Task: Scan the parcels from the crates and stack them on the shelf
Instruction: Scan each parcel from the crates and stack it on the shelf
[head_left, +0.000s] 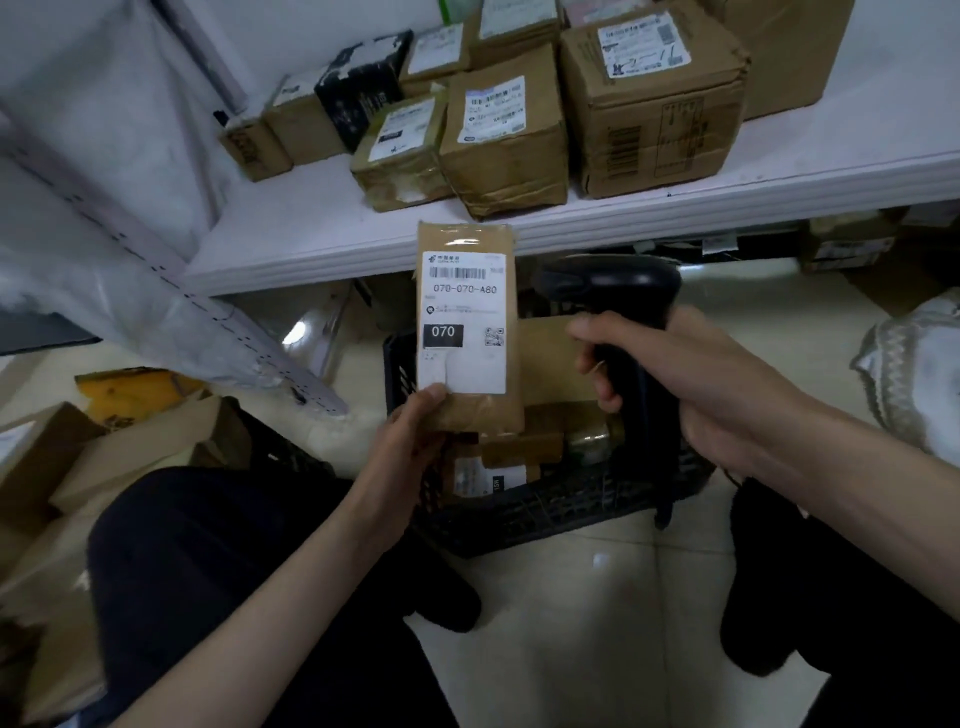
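Brown parcel (467, 332) upright above the crate (545, 499), my left hand (410, 441) pinching its bottom edge; right hand (691, 384) wrapped round the scanner (618, 312). I'd aim squarely at the barcode (460, 274), label flat.

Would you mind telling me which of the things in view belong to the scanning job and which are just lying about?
Part of the job:
- parcel, held by the left hand
- scanner, gripped by the right hand
- black crate with more parcels
- shelf with stacked boxes

Lying about:
- loose cardboard on the floor, left
- patterned white bundle, right
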